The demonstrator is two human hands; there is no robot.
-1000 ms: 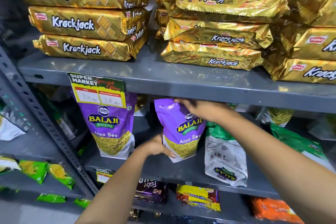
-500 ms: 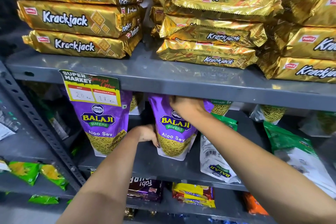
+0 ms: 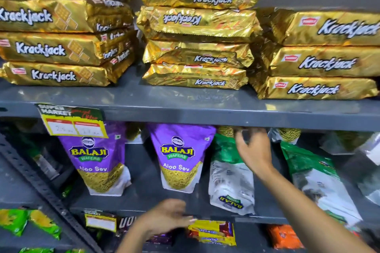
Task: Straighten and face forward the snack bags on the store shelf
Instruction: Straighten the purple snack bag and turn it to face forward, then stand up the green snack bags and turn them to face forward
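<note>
Head view: backward green bag (image 3: 231, 172) beside right hand (image 3: 254, 150).

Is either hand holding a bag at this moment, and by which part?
Nothing is held. The right hand is open beside the green bag; the left hand hangs empty by the shelf edge.

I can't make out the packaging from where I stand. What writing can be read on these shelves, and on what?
"Krackjack": gold biscuit packs; one in the middle stack reads upside down.
"BALAJI WAFERS", "Aloo Sev": left purple bag and middle purple bag.
"SUPER MARKET": shelf price tag; its handwritten prices are too blurred.
"BALAJI", upside down: back-facing white-and-green bag.
"MARIE": yellow pack.
</note>
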